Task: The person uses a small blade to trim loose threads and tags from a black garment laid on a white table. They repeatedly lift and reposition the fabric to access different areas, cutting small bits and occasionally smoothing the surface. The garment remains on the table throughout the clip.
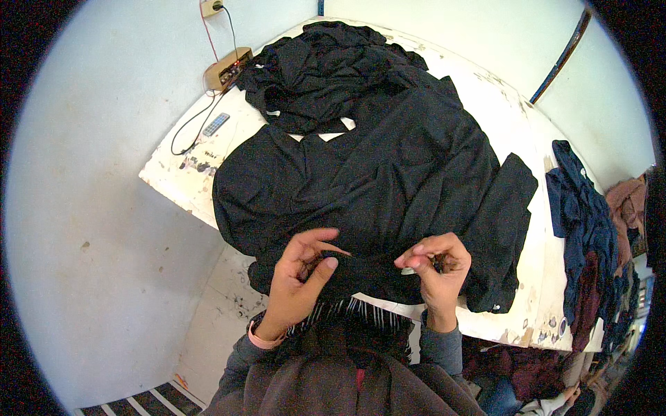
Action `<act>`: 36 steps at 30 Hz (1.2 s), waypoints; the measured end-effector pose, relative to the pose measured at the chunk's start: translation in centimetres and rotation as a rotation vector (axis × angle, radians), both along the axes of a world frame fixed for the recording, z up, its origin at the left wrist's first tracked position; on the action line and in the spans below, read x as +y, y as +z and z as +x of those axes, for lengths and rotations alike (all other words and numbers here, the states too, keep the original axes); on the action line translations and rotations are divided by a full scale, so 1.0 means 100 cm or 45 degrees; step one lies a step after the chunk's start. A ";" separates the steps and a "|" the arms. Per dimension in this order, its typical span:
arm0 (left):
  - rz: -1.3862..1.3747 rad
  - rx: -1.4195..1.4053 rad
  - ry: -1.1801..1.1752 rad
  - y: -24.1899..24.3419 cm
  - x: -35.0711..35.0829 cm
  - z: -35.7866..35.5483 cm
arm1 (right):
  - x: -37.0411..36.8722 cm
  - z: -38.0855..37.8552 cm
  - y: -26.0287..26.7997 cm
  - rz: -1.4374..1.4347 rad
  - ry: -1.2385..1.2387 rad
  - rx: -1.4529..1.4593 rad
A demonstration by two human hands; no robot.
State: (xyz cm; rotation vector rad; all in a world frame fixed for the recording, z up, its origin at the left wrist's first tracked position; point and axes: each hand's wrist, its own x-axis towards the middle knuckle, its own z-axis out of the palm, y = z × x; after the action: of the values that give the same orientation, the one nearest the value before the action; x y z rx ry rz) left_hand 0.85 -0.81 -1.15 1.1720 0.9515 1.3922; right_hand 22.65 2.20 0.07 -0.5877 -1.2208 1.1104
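Observation:
A black garment [359, 197] lies spread and creased across the white table in front of me. Over its near part my left hand [302, 275] hovers, thumb and forefinger apart, other fingers curled. Nothing shows clearly between them, though its palm is partly hidden. To the right, my right hand [439, 268] brings its thumb and fingertips together at a small pale tab [408, 271]. Its fingers cover most of that tab, and whether it is a label sewn to the black cloth cannot be told.
More black garments [333, 62] are heaped at the back, some with white tabs. A wooden box with wires [228, 70] and a remote control [216, 125] sit at the left. Dark blue clothing [583, 234] hangs over the right side of the white table [499, 330]. Another person's hand [571, 395] shows lower right.

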 end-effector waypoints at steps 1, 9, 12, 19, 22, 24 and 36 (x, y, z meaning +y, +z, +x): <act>0.115 0.120 -0.012 -0.005 -0.001 0.001 | 0.001 -0.001 0.002 -0.026 -0.030 -0.063; 0.422 0.561 -0.489 0.007 0.001 0.002 | 0.010 -0.015 0.022 -0.073 -0.009 -0.557; 0.276 0.589 -0.444 0.013 0.001 0.001 | 0.012 -0.005 0.033 0.274 -0.362 -1.092; 0.244 0.677 -0.292 0.017 -0.006 -0.003 | 0.001 0.012 0.064 0.086 -0.204 -1.581; 0.239 0.696 -0.339 0.021 -0.006 0.000 | -0.001 0.010 0.066 0.062 -0.031 -1.588; 0.233 0.705 -0.382 0.023 -0.006 0.001 | -0.002 0.007 0.071 -0.019 0.018 -1.597; 0.310 0.656 -0.224 0.017 -0.006 0.001 | 0.015 0.013 0.063 -0.008 0.262 -1.386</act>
State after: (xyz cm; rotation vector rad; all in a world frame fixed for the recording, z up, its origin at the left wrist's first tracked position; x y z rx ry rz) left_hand 0.99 -1.45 0.57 1.8095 1.0145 1.1027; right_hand 23.90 3.65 6.35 -1.1628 -2.2405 0.9546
